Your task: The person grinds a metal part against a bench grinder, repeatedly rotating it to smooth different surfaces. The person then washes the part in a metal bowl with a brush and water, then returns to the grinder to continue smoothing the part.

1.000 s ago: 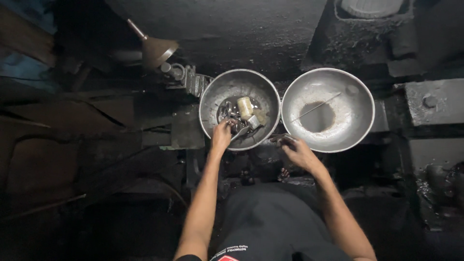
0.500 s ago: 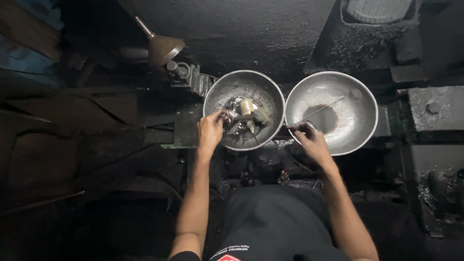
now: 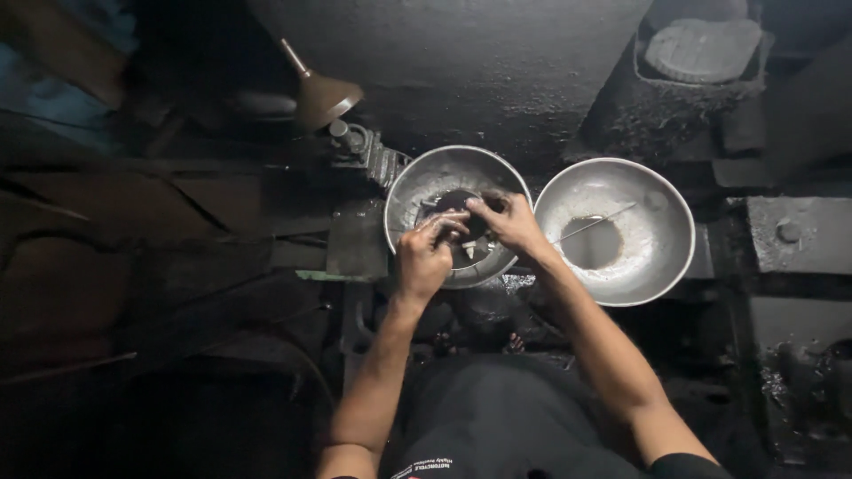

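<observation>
We see a dark, grimy workshop bench [image 3: 497, 80] with a brown metal funnel [image 3: 324, 96] lying near its left, and a ribbed metal part [image 3: 377, 160] just beside the rim of the left steel bowl [image 3: 413, 182]. A round grey lid [image 3: 701, 49] sits in a tray far right. The left bowl holds small metal parts [image 3: 469, 253], mostly hidden by the hands. The left hand [image 3: 424, 257] has fingers curled together, pinching something small we cannot make out. The right hand [image 3: 510, 222] reaches into the same bowl, fingers bent downward onto the parts; whether it grips one we cannot tell. The right steel bowl [image 3: 657, 257] holds a dark puddle of liquid [image 3: 593, 244] and a thin rod [image 3: 593, 223].
</observation>
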